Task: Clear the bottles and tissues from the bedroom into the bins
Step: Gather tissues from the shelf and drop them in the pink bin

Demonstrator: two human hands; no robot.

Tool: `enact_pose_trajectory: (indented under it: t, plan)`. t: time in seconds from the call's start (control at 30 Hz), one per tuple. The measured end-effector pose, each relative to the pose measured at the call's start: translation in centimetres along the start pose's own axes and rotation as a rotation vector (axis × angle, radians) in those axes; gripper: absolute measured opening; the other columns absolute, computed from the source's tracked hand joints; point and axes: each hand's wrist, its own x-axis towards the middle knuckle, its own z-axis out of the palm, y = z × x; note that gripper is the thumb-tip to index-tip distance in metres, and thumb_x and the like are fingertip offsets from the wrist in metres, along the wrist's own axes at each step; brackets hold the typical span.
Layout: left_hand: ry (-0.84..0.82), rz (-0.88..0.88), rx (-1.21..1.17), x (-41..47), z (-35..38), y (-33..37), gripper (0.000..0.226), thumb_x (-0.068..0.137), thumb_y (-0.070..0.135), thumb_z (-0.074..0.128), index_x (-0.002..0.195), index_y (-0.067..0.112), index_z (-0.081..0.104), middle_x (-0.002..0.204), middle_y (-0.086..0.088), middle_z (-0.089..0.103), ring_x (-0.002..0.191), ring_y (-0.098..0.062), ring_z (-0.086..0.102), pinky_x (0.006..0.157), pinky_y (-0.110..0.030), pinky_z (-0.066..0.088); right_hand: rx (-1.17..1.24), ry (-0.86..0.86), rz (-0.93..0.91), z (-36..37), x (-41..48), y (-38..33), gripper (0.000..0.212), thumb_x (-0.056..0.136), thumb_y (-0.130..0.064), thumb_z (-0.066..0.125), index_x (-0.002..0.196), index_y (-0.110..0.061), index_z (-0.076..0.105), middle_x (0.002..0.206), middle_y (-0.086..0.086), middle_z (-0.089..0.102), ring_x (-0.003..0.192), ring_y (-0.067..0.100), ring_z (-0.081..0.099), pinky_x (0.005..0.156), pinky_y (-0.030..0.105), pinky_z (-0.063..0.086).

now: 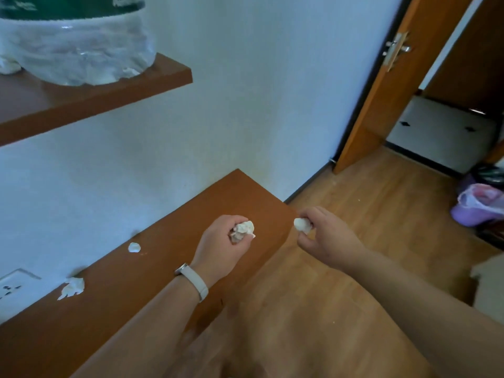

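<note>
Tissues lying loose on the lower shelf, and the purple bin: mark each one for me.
Small tissue wad [134, 247], head view, on the middle of the wad.
Torn tissue [72, 287], head view, on its crumpled middle.
Purple bin [465, 218], head view, on its outer wall below the bag liner.

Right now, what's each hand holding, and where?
Left hand grips crumpled tissue round its middle; right hand pinches second tissue wad by one end.
</note>
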Motion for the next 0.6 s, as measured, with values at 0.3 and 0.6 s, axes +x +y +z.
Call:
enact_pose_trajectory:
  t: [0.3,0.6]
  plan:
    - [-0.098,0.159,0.035,3.8,11.0,11.8,0.024,0.086,0.024,0.071,0.109,0.026,0.064,0.098,0.017,0.062,0.089,-0.002,0.060,0.077,-0.022,0.054,0.062,0.122,0.184,-7.6,-6.2,13.1,0.024,0.083,-0.028,0.062,0.106,-0.024,0.057,0.095,-0.013,0.053,0.083,0.009,0.053,0.072,0.029,0.048]
    - [-0.182,0.276,0.069,6.0,24.9,23.4,0.023,0.086,0.025,0.070,0.107,0.030,0.061,0.094,0.024,0.057,0.091,0.006,0.055,0.070,-0.004,0.041,0.136,0.239,0.315,-14.9,-14.1,28.2,0.016,0.081,-0.034,0.059,0.095,-0.035,0.050,0.089,-0.016,0.054,0.081,0.006,0.055,0.072,0.032,0.050]
